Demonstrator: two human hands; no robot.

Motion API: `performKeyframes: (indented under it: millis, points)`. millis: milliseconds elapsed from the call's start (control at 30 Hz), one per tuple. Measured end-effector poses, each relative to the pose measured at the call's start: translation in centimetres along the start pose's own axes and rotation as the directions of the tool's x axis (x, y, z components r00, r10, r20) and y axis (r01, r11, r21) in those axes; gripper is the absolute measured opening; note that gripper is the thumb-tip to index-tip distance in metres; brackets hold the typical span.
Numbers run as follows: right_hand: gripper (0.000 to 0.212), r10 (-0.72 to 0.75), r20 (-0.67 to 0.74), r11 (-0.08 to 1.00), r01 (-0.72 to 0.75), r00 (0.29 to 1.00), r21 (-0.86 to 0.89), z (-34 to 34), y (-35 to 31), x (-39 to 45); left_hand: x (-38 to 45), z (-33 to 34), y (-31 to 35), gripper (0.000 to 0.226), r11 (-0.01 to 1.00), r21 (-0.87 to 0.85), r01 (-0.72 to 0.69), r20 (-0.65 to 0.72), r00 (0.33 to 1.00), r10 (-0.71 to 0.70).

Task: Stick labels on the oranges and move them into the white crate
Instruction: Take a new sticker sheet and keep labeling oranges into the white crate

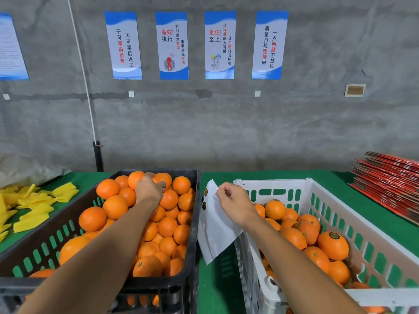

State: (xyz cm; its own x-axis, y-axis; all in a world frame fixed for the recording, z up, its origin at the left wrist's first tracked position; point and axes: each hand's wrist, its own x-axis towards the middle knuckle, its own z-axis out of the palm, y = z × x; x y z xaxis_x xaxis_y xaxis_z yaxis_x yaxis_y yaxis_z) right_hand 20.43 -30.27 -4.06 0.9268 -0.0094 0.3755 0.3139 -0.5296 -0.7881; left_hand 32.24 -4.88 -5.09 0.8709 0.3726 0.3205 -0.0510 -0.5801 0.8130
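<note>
In the black crate (195,234), many oranges (167,226) remain; the left hand (148,189) apparently grips one, the right hand (233,200) pinches the label sheet (215,232); the white crate (374,250) sits part-filled.

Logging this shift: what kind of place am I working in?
Probably a fruit packing workshop: a black crate and white crate of oranges, a label sheet, and workplace slogan posters on bare concrete.

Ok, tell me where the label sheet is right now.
In the head view, the label sheet hangs right of centre, pinched at its top by the right hand, in the gap between the black crate and the white crate.
</note>
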Motion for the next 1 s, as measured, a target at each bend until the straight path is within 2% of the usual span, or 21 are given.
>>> performKeyframes:
  millis: [100, 233, 333, 533, 600, 700, 800, 900, 1000]
  points:
    - [0.025, -0.002, 0.006, 1.000, 0.002, 1.000, -0.001, -0.1, 0.1, 0.1, -0.3, -0.1, 0.1, 0.055, 0.997, 0.073, -0.005, 0.012, 1.000, 0.004]
    - [0.025, -0.002, 0.014, 1.000, 0.002, 1.000, -0.018, 0.0, 0.3, 0.2, -0.9, -0.6, 0.0, 0.056, 0.950, 0.288, -0.123, 0.046, 0.992, 0.115]
    - [0.026, -0.001, 0.014, 1.000, 0.001, 1.000, -0.020, 0.1, 0.3, 0.3, -0.8, -0.8, -0.4, 0.062, 0.919, 0.348, -0.187, 0.083, 0.982, 0.168]
    - [0.026, 0.002, 0.026, 1.000, -0.002, 1.000, -0.028, 0.1, 0.3, 0.2, -0.1, -1.0, -1.3, 0.059, 0.968, 0.215, -0.129, 0.094, 0.989, 0.111]
    - [0.026, 0.007, 0.028, 0.999, -0.006, 1.000, -0.033, 0.2, 0.3, 0.3, 0.1, -0.9, -1.1, 0.065, 0.975, 0.184, -0.122, 0.080, 0.991, 0.109]
    - [0.027, 0.002, 0.027, 0.999, -0.001, 1.000, -0.036, 0.2, 0.3, 0.2, 0.1, -0.6, -1.1, 0.080, 0.970, 0.225, -0.091, 0.096, 0.993, 0.071]
    - [0.026, 0.013, 0.030, 0.999, -0.012, 0.999, -0.038, 0.3, 0.4, 0.2, -0.1, -0.6, -1.0, 0.073, 0.973, 0.223, -0.049, 0.090, 0.996, 0.029]
    - [0.027, 0.028, 0.029, 0.999, -0.026, 0.999, -0.036, 0.3, 0.4, 0.3, -0.6, -0.8, 0.1, 0.067, 0.969, 0.204, -0.136, 0.069, 0.990, 0.125]
    - [0.027, 0.023, 0.028, 0.999, -0.022, 0.999, -0.042, 0.3, 0.3, 0.3, -1.6, -0.7, 3.2, 0.064, 0.974, 0.027, -0.225, 0.008, 0.974, 0.224]
